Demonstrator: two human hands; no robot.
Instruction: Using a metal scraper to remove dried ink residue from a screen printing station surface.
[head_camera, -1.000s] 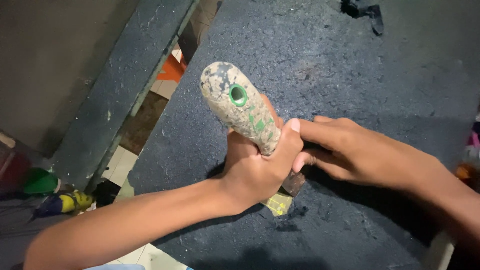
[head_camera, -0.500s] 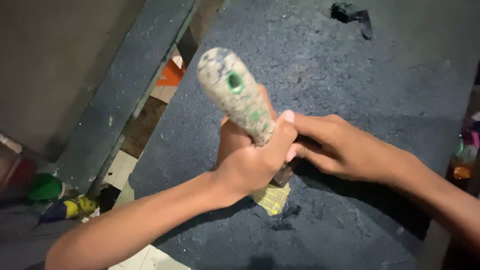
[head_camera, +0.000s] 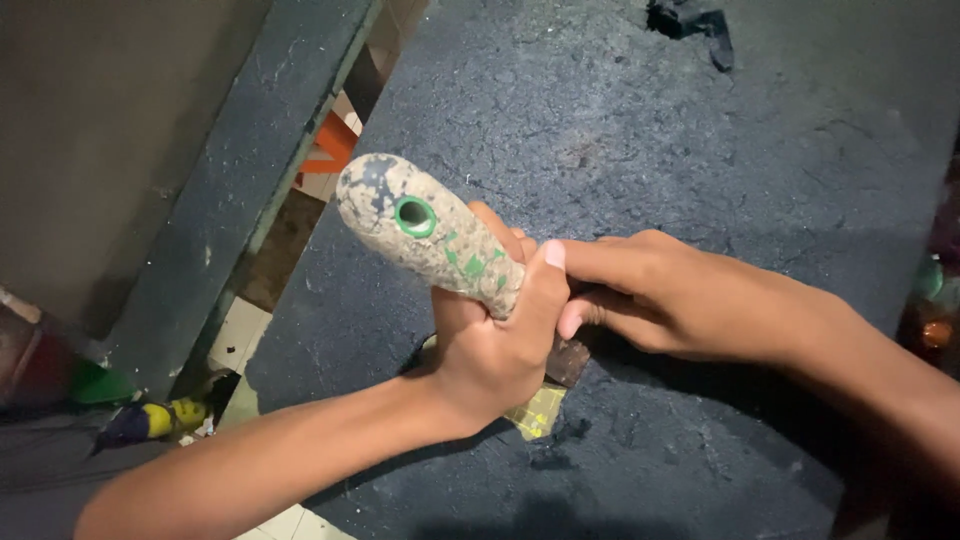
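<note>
My left hand (head_camera: 495, 345) grips the thick, dirt-caked handle (head_camera: 425, 230) of a tool, green showing through the grime around a hole near its end. The handle tilts up toward the upper left. My right hand (head_camera: 660, 295) comes in from the right, its fingers pressed against the lower part of the handle beside my left thumb. A dark metal blade end (head_camera: 567, 362) pokes out under my hands, touching a dark rough slab (head_camera: 700, 150). A small yellow scrap (head_camera: 538, 412) lies on the slab just below the blade.
A grey plank (head_camera: 250, 180) runs diagonally along the slab's left side, with an orange piece (head_camera: 330, 155) in the gap. Green and yellow objects (head_camera: 150, 420) lie at lower left. A black scrap (head_camera: 690, 25) rests at the slab's far edge. Bottles stand at the right edge (head_camera: 935, 300).
The handle has tipped slightly further left and both hands have shifted a little left with it. Grip is unchanged.
</note>
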